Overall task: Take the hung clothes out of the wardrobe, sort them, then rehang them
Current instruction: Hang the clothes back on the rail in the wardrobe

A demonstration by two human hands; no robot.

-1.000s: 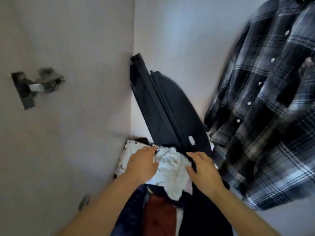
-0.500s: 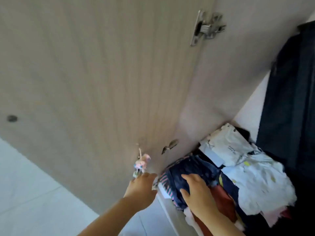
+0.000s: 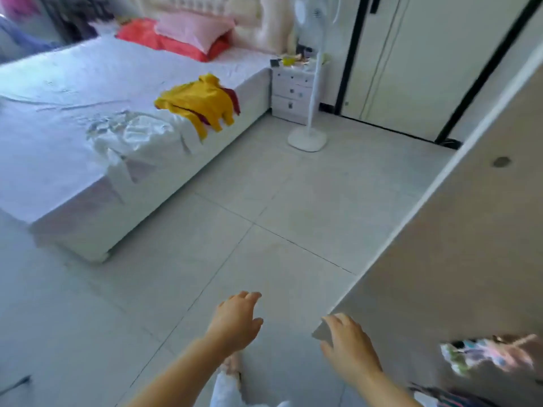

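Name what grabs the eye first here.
The yellow garment draped over the side edge of the white bed, with red and pink pillows at its head. Lower down, the left hand hangs open over the tiled floor and the right hand meets the bottom corner of the wardrobe door.

Crumpled yellow garment (image 3: pixel 199 104) beside rumpled white garment (image 3: pixel 147 133) on the bed (image 3: pixel 58 83) edge
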